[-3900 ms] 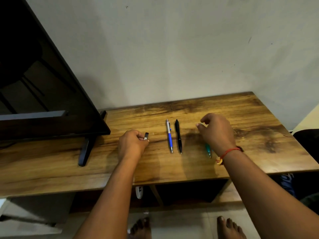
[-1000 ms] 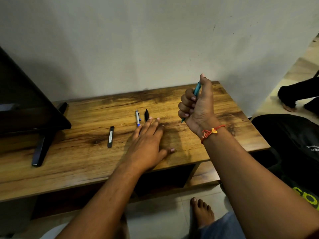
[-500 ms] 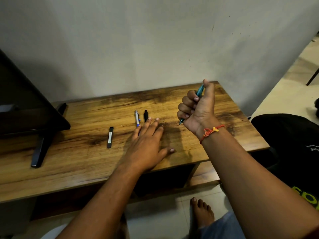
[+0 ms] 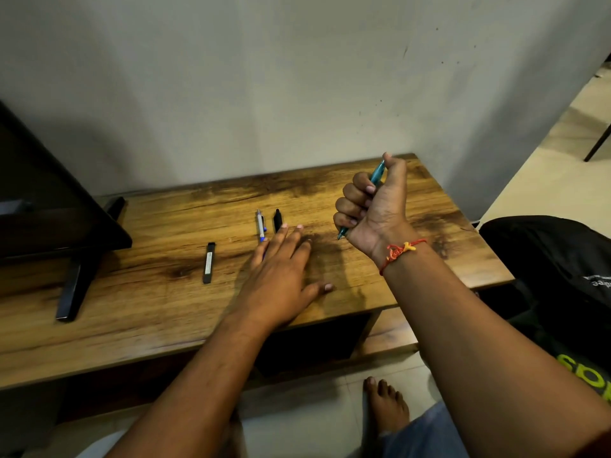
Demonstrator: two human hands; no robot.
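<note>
Brown wooden table (image 4: 158, 312) against a plain grey wall. Right hand (image 4: 373, 206) is fisted round a slim teal pen (image 4: 377, 175), held up above the tabletop. Left hand (image 4: 281, 276) lies flat, fingers straight, hiding the near ends of a blue-and-white pen (image 4: 260, 223) and a black pen (image 4: 277, 219). The white label on the small black stick (image 4: 209, 262) is too tiny to read. The black bag (image 4: 555, 266) shows green "SO".

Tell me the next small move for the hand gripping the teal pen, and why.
Probably press the thumb down to click the teal pen: the right hand grips it in a fist, thumb over its top end, tip pointing down at the table; the left hand rests flat.
</note>
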